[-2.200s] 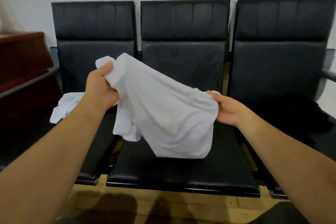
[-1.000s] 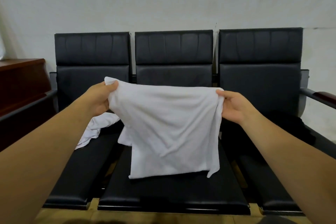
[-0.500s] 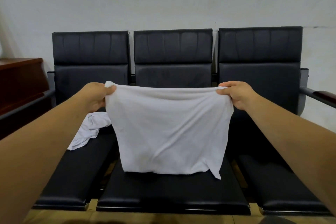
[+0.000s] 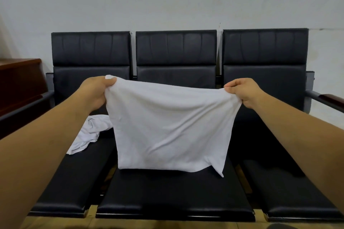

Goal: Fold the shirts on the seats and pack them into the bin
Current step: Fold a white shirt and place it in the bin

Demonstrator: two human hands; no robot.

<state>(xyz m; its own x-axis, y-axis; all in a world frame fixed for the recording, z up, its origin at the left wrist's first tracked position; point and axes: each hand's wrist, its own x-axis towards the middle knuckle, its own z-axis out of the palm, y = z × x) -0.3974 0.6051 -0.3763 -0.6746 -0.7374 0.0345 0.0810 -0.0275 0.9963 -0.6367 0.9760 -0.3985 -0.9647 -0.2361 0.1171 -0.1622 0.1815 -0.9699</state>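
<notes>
We hold a white shirt (image 4: 168,128) stretched between our hands: left hand (image 4: 95,91) and right hand (image 4: 242,92) each pinch a top corner. It hangs over the middle seat (image 4: 173,197), its lower edge resting there. A second shirt (image 4: 89,134) lies crumpled on the left seat (image 4: 74,182).

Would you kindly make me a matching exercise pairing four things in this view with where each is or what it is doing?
Things:
1. held shirt
2. crumpled shirt
3. left hand
4. right hand

States:
A. lies on the left seat
B. grips the held shirt's right corner
C. hangs spread over the middle seat
D. grips the held shirt's left corner

Pairs: 1-C, 2-A, 3-D, 4-B.
</notes>
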